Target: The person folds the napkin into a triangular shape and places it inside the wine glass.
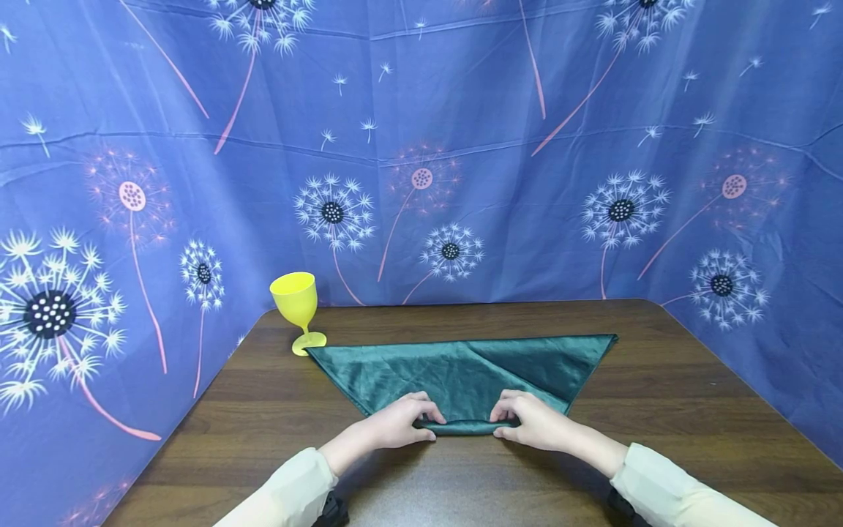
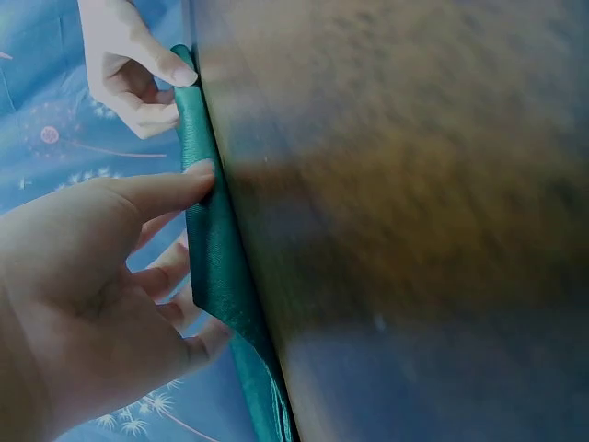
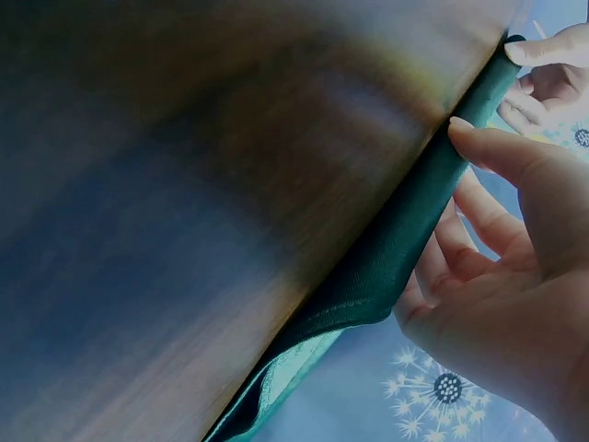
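Note:
A dark green satin cloth (image 1: 435, 373) lies on the table, its long straight edge at the back and its sides slanting in toward the front. The near edge is turned over into a narrow roll (image 1: 467, 427). My left hand (image 1: 399, 423) pinches the left part of this roll, thumb on the near side and fingers over the top. At the right part, my right hand (image 1: 532, 421) holds the roll the same way. In the left wrist view, the left thumb presses on the folded cloth (image 2: 221, 249). The right wrist view shows layered cloth (image 3: 396, 249) opening out beyond the right hand.
A yellow plastic goblet (image 1: 296, 300) stands upright at the back left, its foot right at the cloth's left corner. The brown wooden table (image 1: 658, 439) extends on both sides of the cloth. Behind it hangs a blue dandelion-print curtain (image 1: 527, 219).

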`<action>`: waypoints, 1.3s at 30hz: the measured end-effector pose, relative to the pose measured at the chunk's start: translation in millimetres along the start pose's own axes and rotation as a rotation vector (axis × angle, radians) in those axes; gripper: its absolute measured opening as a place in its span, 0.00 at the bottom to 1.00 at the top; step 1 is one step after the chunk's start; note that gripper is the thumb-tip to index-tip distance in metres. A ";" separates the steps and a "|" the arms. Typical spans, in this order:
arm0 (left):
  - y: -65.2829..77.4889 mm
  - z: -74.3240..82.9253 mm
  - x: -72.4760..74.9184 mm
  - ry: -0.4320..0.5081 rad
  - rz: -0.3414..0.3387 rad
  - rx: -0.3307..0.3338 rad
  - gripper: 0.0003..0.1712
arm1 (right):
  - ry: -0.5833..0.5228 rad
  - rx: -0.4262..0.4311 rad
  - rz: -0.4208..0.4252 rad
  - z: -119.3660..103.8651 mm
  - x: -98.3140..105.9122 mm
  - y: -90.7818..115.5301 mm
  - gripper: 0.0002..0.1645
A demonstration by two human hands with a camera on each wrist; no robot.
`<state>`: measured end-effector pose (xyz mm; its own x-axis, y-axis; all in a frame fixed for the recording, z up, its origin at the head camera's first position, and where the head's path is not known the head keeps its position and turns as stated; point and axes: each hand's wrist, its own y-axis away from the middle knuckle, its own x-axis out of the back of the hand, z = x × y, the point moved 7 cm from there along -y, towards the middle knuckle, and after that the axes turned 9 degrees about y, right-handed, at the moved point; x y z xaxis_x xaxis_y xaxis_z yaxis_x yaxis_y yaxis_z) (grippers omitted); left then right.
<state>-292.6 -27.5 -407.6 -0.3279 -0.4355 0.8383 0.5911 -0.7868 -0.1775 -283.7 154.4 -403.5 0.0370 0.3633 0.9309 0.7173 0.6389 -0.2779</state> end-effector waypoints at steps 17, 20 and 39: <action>0.4 2.4 1.8 -0.069 0.034 0.019 0.08 | -0.032 -0.008 -0.004 0.4 2.0 0.9 0.08; -0.1 1.2 1.3 -0.057 0.030 0.034 0.08 | -0.023 -0.007 -0.005 0.2 1.9 1.0 0.07; 0.6 -3.6 0.5 -0.037 0.029 0.103 0.06 | -0.020 0.014 0.023 -4.0 4.0 2.7 0.03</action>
<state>-295.1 -29.7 -409.1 -0.2831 -0.4394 0.8525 0.6734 -0.7240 -0.1495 -278.8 154.9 -399.5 0.0393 0.3918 0.9192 0.7069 0.6393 -0.3027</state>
